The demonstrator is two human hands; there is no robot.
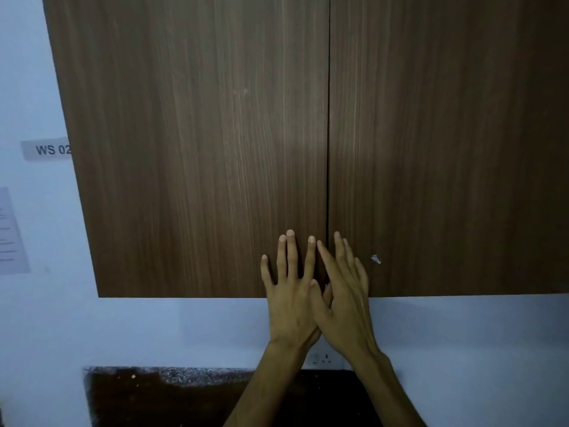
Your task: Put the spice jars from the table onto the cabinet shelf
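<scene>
Both cabinet doors (200, 149) closed. Left hand (288, 291) and right hand (345, 291) flat, fingers spread, holding nothing, at the centre seam. No spice jars or shelf visible. Risk: handleless doors, fingers slip off the edge.

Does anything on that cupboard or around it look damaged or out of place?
One small flaw: a pale chipped spot on the right cabinet door, low down beside the right hand. Both doors are shut and hang evenly. The left hand lies flat on the left cabinet door. No spice jars are in view.
</scene>
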